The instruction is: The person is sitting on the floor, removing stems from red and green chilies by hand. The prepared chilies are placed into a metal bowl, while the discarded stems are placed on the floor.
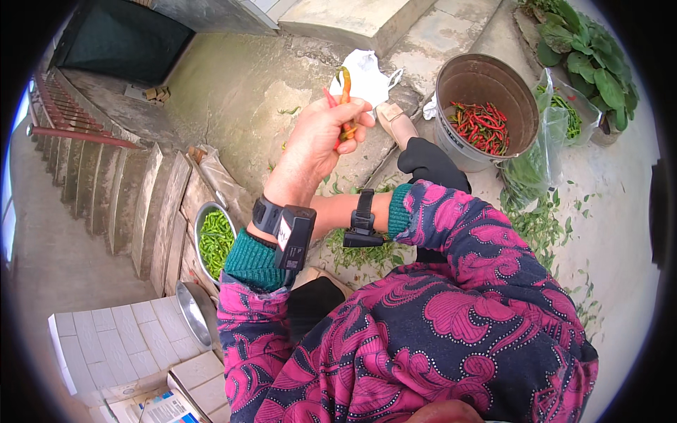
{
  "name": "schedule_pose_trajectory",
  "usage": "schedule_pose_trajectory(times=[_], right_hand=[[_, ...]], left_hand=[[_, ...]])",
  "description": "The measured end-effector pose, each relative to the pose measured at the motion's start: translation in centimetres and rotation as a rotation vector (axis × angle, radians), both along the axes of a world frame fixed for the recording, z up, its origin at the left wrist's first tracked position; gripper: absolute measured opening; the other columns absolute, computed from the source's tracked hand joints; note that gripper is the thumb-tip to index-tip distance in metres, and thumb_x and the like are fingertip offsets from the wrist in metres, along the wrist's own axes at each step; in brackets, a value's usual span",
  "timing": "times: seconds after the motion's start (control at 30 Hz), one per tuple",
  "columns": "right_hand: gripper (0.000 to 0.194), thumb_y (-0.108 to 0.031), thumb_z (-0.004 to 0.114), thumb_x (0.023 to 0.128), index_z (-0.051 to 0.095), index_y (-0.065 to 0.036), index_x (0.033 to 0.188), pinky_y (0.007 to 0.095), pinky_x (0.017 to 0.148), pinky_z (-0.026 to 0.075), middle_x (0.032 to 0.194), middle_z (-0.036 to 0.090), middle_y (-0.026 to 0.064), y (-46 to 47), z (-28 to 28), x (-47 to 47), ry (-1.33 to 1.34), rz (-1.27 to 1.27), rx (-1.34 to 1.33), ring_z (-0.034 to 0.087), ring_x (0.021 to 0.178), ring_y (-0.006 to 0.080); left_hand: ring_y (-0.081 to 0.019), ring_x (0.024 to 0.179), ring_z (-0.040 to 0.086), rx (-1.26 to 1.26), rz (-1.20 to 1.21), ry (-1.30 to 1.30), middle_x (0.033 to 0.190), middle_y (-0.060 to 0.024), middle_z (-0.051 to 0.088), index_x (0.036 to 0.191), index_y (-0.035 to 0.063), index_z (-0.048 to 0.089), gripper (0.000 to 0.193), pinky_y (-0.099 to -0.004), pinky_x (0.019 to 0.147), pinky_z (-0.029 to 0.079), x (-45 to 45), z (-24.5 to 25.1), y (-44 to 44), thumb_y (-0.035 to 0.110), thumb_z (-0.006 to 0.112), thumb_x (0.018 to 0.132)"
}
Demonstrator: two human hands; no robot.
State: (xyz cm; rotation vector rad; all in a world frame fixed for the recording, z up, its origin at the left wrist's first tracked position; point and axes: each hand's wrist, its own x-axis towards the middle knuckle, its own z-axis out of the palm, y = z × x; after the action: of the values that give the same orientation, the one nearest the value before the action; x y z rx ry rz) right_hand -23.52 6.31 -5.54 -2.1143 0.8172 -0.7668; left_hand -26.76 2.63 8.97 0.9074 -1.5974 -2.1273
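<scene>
My left hand (pixel 330 127) is closed around a few chili peppers (pixel 345 87). One is orange turning green at its curved tip, and a red one sticks up beside it. An orange part shows below the thumb. My right forearm (pixel 338 209) passes beneath the left one, and the right hand is hidden behind it. On the left stands a metal bowl (pixel 200 219) of green peppers (pixel 217 243). A paint bucket (pixel 489 69) at the upper right holds mostly red chili peppers (pixel 478 127).
A white plastic bag (pixel 365 74) lies beyond my left hand. Beside the bucket are clear plastic bags (pixel 550 143) with green peppers. Picked leaves (pixel 365 251) litter the concrete. An empty metal basin (pixel 195 312) and concrete steps (pixel 124 195) are at left.
</scene>
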Motion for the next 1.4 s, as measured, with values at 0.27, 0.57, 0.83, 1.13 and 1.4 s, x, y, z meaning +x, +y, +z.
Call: schedule_pose_trajectory(times=[0.27,0.57,0.83,1.13,1.4], right_hand=[[0.029,-0.009,0.06,0.074,0.062,-0.003,0.103,0.0429,0.079,0.048,0.097,0.064,0.0156,1.6,0.5,-4.6,-0.712,0.013,0.099,0.061,0.093,0.0308],[0.028,-0.02,0.068,0.08,0.062,0.005,0.089,0.0315,0.056,0.054,0.076,0.065,0.014,-2.2,3.4,-3.6,-0.044,-0.11,0.43,0.064,0.055,0.0218],[0.023,-0.005,0.059,0.086,0.057,0.002,0.108,0.0251,0.062,0.055,0.09,0.059,0.0026,-3.6,4.6,-3.0,-0.447,0.149,0.783,0.062,0.071,0.0123],[0.018,-0.014,0.062,0.087,0.059,-0.001,0.098,0.0219,0.054,0.05,0.079,0.058,0.0012,-4.3,2.4,1.5,-0.193,0.15,0.839,0.055,0.062,0.0076],[0.016,-0.015,0.068,0.083,0.065,0.001,0.08,0.028,0.054,0.046,0.064,0.06,0.0024,-5.6,-0.3,4.6,-0.043,-0.108,0.502,0.057,0.058,0.0107]], left_hand=[[-0.032,0.107,0.057,-0.231,-0.105,-0.108,0.118,-0.0237,0.052,0.127,-0.0148,0.037,0.059,-0.0403,0.089,0.052,-11.5,1.0,3.4,0.024,0.063,0.091],[-0.0262,0.093,0.066,-0.344,0.356,-0.017,0.099,-0.0188,0.066,0.105,-0.008,0.059,0.025,-0.0353,0.087,0.053,7.5,0.8,-2.7,0.014,0.058,0.093],[-0.0138,0.089,0.064,-0.372,0.261,-0.141,0.1,-0.0082,0.068,0.112,-0.0013,0.062,0.026,-0.0289,0.082,0.05,20.1,-4.5,-0.4,0.013,0.064,0.09],[-0.0063,0.071,0.06,-0.527,0.597,-0.19,0.082,-0.002,0.069,0.098,0.0012,0.069,0.013,-0.0213,0.063,0.049,23.4,-10.5,-0.3,0.008,0.068,0.086],[-0.0047,0.064,0.057,-0.38,0.639,-0.118,0.079,-0.0008,0.067,0.096,0.0007,0.068,0.014,-0.0183,0.055,0.045,25.9,-13.0,-1.4,0.011,0.068,0.087]])
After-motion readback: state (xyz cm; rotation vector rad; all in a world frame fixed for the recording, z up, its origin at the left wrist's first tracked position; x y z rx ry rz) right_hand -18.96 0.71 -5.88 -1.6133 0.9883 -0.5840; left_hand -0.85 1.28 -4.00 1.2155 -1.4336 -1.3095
